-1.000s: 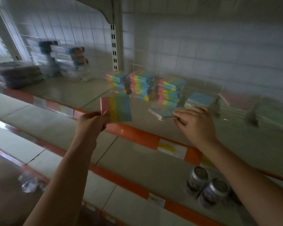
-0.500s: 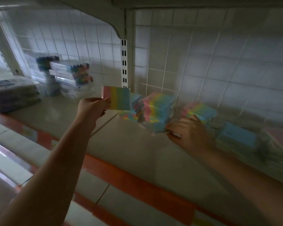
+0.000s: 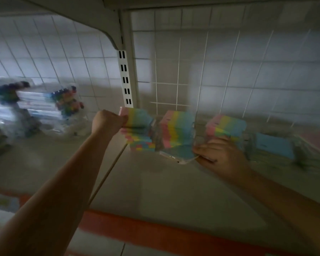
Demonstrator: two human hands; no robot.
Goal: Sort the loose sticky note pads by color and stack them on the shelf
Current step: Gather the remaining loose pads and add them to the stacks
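My left hand (image 3: 107,121) grips a rainbow-striped sticky note pad (image 3: 137,118) and holds it over the leftmost rainbow stack (image 3: 140,143) at the back of the shelf (image 3: 155,185). My right hand (image 3: 220,154) pinches the corner of a second wrapped pad (image 3: 179,154), mostly blue on top, low in front of the middle rainbow stack (image 3: 177,130). A third rainbow stack (image 3: 226,126) stands to the right. Beyond it lie a blue stack (image 3: 274,147) and a pink stack (image 3: 316,139), both blurred.
Clear bags of coloured markers (image 3: 50,108) sit at the back left of the shelf. A white slotted upright (image 3: 125,78) and a wire grid (image 3: 211,71) back the shelf. An orange strip (image 3: 155,235) runs along its front edge.
Both hands have gone deeper into the shelf. The left one has carried its rainbow pad to the leftmost stack; the right one has brought its pad up to the middle stack.
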